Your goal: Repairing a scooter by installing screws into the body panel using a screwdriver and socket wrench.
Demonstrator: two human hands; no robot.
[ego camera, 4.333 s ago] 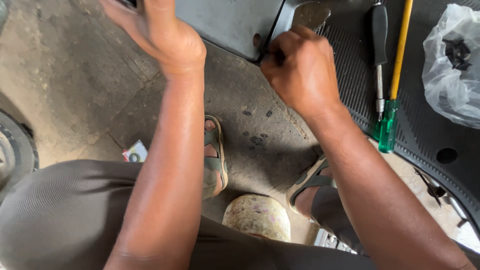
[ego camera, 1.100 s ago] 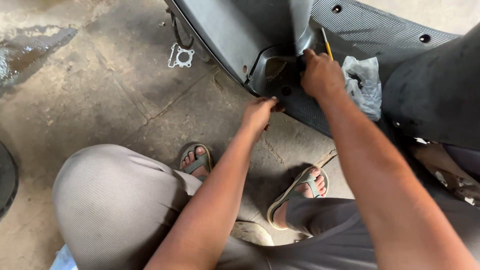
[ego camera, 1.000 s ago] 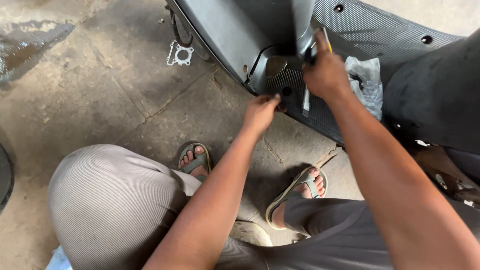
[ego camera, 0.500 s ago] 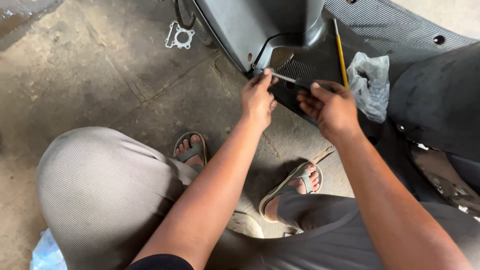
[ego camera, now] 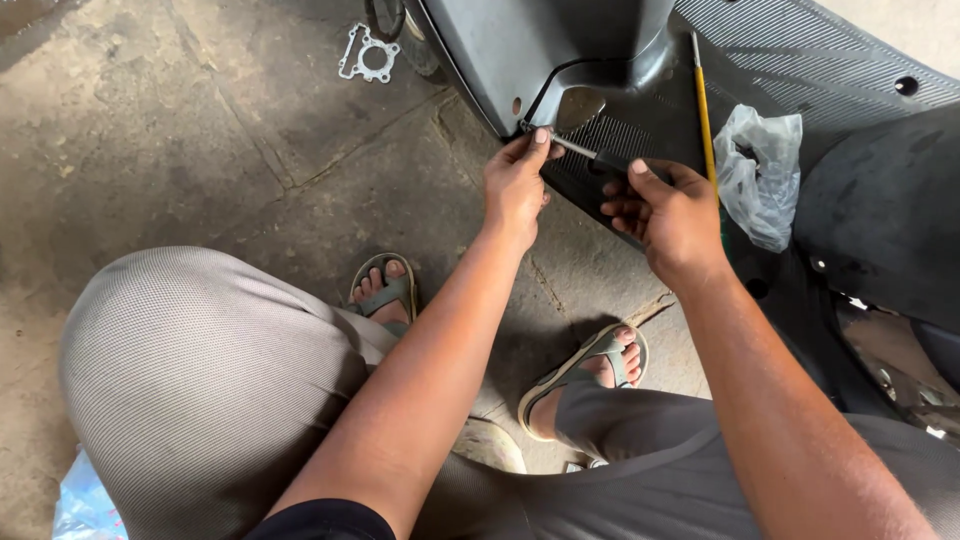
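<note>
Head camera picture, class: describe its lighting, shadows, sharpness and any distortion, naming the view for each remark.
Head view: soft, even daylight, no harsh glare. Head view: a dim shadow lies on the concrete floor under the left hand. Head view: both hands, the right hand and the screwdriver it holds are sharp, without motion blur. Head view: the wide lens enlarges the near knee; the clear plastic bag shows mild sheen.

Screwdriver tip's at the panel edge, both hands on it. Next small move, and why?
Probably seat the tip and start turning. The right hand grips the screwdriver by its dark handle, while the left hand pinches the shaft near the tip, steadying it against the grey panel. Whether the tip sits in a screw head is hidden.
</note>
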